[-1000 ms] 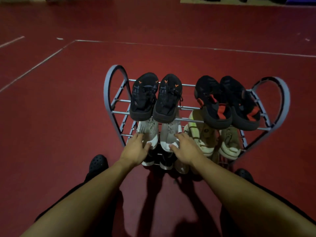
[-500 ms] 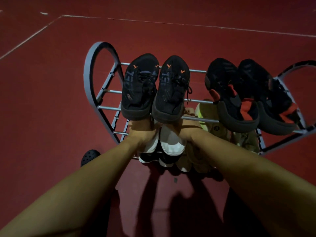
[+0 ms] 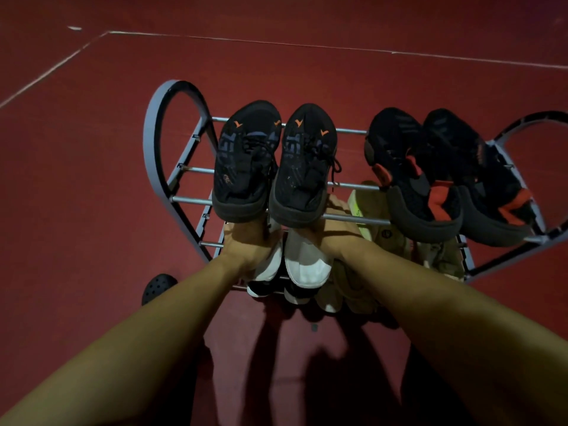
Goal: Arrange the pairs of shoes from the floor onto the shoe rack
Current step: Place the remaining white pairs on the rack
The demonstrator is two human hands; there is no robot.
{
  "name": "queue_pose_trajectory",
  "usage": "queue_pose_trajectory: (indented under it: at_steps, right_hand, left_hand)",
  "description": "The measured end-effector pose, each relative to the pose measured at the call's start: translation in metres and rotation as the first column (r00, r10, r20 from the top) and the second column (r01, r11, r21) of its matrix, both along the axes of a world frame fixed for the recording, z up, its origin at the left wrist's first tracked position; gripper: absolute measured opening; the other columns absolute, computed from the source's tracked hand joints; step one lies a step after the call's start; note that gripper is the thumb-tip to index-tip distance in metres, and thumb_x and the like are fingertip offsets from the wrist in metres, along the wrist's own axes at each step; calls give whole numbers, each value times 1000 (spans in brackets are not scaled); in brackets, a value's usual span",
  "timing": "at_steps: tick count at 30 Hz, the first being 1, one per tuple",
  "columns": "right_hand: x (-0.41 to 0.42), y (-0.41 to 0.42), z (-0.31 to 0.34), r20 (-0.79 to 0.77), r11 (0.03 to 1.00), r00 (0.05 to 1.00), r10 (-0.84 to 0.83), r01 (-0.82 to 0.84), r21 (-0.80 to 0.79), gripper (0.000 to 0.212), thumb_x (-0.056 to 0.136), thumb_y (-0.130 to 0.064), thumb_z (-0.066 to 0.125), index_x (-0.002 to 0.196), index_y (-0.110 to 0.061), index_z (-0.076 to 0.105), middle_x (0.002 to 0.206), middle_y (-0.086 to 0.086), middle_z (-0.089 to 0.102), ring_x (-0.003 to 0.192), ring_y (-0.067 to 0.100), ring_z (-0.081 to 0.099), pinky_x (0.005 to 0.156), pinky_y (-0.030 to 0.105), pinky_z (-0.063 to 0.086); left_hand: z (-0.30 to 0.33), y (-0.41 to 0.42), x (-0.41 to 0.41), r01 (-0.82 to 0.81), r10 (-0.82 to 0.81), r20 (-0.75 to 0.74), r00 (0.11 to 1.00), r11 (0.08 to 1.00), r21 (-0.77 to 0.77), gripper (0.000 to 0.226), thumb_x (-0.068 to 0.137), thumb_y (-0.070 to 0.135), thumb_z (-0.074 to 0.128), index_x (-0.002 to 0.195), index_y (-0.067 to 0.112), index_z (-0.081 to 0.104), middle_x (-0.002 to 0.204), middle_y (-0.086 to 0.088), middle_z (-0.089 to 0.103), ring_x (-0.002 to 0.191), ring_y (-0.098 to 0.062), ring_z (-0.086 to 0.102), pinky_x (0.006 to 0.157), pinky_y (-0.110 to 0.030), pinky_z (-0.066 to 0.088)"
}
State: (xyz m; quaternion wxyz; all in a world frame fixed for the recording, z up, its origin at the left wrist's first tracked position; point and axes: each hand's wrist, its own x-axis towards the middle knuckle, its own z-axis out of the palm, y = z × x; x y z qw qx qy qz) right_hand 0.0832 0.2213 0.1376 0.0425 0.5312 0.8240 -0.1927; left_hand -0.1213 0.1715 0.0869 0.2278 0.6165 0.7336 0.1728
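Here both hands reach into the shoe rack (image 3: 159,139) under its top tier. The left hand (image 3: 246,244) lies on the outer side of the left white shoe (image 3: 269,265), and the right hand (image 3: 333,235) lies on the outer side of the right white shoe (image 3: 307,265); the fingers of both run out of sight beneath the shoes above, so I cannot tell whether either hand grips its shoe or only rests against it. The 2 white shoes sit side by side on the middle tier, heels toward the person. Directly above the hands stands a pair of black sneakers (image 3: 276,164) with orange marks (their heels overhang the front rail). Beyond the right hand, on the same top tier, sits a pair of black-and-red shoes (image 3: 445,179), with pale tan shoes (image 3: 384,235) below them, just beside the right wrist. Below the white pair, dark shoes with white soles (image 3: 261,287) show on the lowest level. Outside the left forearm a black perforated clog (image 3: 158,287) rests on the red floor (image 3: 76,210).
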Motion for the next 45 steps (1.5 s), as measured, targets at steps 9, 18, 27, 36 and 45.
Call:
queue_pose_trajectory:
  at_steps: [9,18,27,36,45]
  right_hand:
    - [13,0,-10,-100,993,990,-95,102,64,59,78,-51,72,125,-25,48,113,4,50,105,29,54,85,40,51]
    - [10,-23,9,-64,995,997,48,-53,-84,57,76,-70,67,112,-25,61,101,-1,65,88,23,60,73,38,54]
    - [-15,-57,33,-262,920,952,155,-236,-313,55,89,-30,72,141,-25,56,145,-2,55,131,16,53,106,29,42]
    - [-12,-106,71,-430,696,741,-516,71,-714,51,98,-57,45,101,-18,78,65,-10,55,64,12,50,60,27,38]
    - [-3,-157,71,-487,575,394,-779,142,-805,65,101,-59,34,112,-11,76,82,-6,59,68,10,46,65,26,42]
  left_hand:
    - [29,-23,1,152,-165,97,981,979,133,35,93,47,57,124,30,56,123,-2,64,109,-24,60,90,-44,52]
    - [53,-44,-14,324,-324,-21,946,946,1,43,93,48,66,129,23,59,133,-6,55,118,-28,55,94,-42,51]
    - [77,-90,-23,494,-491,-60,869,867,66,31,95,38,69,112,20,51,117,8,38,104,-12,45,90,-18,38]
    - [104,-115,-23,443,-442,-65,894,897,-13,62,87,60,67,127,17,48,130,6,38,106,-13,50,95,-28,45]
    - [103,-150,28,336,-302,-291,908,939,73,91,61,91,51,121,24,57,125,4,40,119,-18,36,103,-41,43]
